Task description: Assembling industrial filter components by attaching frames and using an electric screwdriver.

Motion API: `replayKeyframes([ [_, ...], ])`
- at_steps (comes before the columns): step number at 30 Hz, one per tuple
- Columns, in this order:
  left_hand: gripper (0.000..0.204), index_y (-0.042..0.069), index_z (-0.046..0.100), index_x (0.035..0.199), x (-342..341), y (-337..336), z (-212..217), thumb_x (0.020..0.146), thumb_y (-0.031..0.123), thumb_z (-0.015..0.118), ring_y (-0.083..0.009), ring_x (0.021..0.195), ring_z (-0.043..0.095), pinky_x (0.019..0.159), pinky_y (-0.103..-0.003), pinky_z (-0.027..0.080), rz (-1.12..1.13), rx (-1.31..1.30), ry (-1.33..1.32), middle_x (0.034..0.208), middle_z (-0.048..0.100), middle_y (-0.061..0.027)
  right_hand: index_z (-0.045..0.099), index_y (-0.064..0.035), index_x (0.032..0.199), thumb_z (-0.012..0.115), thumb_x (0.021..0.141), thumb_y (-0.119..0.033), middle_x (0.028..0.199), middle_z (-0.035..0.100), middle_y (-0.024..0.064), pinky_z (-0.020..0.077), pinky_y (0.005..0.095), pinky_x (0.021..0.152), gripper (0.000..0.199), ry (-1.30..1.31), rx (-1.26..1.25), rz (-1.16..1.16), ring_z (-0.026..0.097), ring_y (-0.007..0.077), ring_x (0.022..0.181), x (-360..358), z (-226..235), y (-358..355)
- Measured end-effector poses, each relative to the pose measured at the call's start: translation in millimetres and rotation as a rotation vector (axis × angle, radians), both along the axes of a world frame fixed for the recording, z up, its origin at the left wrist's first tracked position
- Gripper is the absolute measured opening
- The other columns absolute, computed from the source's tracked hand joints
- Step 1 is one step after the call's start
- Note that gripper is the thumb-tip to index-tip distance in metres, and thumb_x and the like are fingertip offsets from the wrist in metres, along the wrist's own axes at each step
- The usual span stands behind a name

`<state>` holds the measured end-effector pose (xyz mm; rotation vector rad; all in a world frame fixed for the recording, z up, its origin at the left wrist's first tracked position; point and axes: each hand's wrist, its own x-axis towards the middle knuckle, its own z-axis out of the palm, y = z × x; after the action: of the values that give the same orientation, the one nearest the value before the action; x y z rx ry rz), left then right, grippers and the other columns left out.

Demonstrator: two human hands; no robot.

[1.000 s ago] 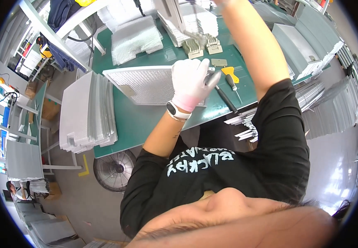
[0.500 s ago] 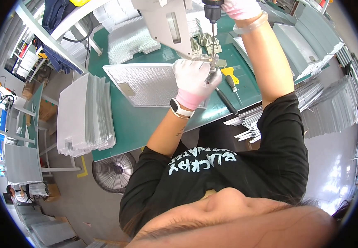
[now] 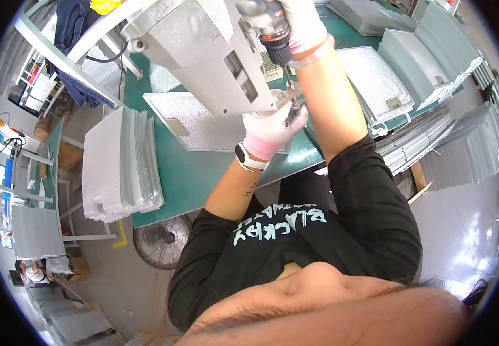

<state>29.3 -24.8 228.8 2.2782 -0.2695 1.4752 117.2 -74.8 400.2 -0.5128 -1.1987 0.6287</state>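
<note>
My left hand [image 3: 269,130], in a white glove with a pink cuff, is closed around a small metal fitting [image 3: 293,97] at the narrow end of a large light-grey slotted metal piece [image 3: 203,63]. My right hand [image 3: 306,26], also gloved, is wrapped around a power drill [image 3: 275,34] at the top edge. The drill's long bit points down and meets the fitting beside my left fingers; exact contact is hard to make out. Behind the grey piece, a silver mesh-faced panel [image 3: 195,130] stands tilted on the green table [image 3: 186,184].
A stack of thin pale panels [image 3: 120,167] stands at the table's left. More panels [image 3: 379,81] and grey trays [image 3: 414,63] lie to the right. Metal strips [image 3: 416,144] are piled lower right. A round fan [image 3: 163,242] sits on the floor below the table.
The grey metal piece has swung down and left, now covering more of the table and the mesh panel. The drill and my right hand have shifted left, the drill tilting. My left hand stays nearly in place.
</note>
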Motion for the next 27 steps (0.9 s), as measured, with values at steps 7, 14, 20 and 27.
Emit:
replayKeyframes([
  [7, 0.014, 0.012, 0.067, 0.08, -1.6, 3.5, 12.8, 0.069, 0.013, 0.076, -0.0216, 0.063, 0.056, 0.06, -0.034, 0.042, 0.06, 0.306, -0.066, 0.069, 0.06, -0.0025, 0.051, 0.0046, 0.116, 0.064, 0.081, -0.015, 0.069, 0.05, 0.0078, 0.0285, 0.019, 0.038, 0.043, 0.148, -0.003, -0.015, 0.041, 0.0103, 0.048, 6.1, -25.3, 9.2],
  [14, 0.013, 0.011, 0.068, 0.081, 2.3, 6.0, -3.4, 0.071, 0.012, 0.076, -0.0202, 0.061, 0.058, 0.056, -0.033, 0.042, -0.105, 0.066, -0.032, 0.069, 0.061, -0.0035, 0.049, 0.0053, 0.117, 0.064, 0.078, -0.013, 0.07, 0.05, 0.0073, 0.0307, 0.0208, 0.038, 0.045, 0.278, -0.111, 0.325, 0.042, 0.0112, 0.048, 13.9, -34.9, 1.7],
  [20, 0.018, 0.009, 0.068, 0.087, -16.5, -1.9, -8.3, 0.072, 0.013, 0.075, -0.0186, 0.061, 0.06, 0.055, -0.034, 0.044, -0.039, -0.001, -0.104, 0.071, 0.063, -0.0024, 0.053, 0.0009, 0.114, 0.066, 0.08, -0.014, 0.074, 0.057, 0.0054, 0.0385, 0.0209, 0.042, 0.039, 0.23, -0.014, 0.228, 0.05, 0.012, 0.053, 1.7, -27.3, -9.2],
  [27, 0.02, 0.015, 0.054, 0.063, -122.6, 12.8, -9.8, 0.066, 0.019, 0.073, -0.0248, 0.061, 0.054, 0.061, -0.04, 0.037, -0.092, 0.145, 0.13, 0.058, 0.048, -0.0006, 0.057, -0.0114, 0.097, 0.063, 0.09, -0.014, 0.072, 0.059, 0.001, 0.0449, 0.0201, 0.049, 0.01, 0.24, -0.001, -0.178, 0.057, 0.0091, 0.059, -27.8, 16.2, -25.7],
])
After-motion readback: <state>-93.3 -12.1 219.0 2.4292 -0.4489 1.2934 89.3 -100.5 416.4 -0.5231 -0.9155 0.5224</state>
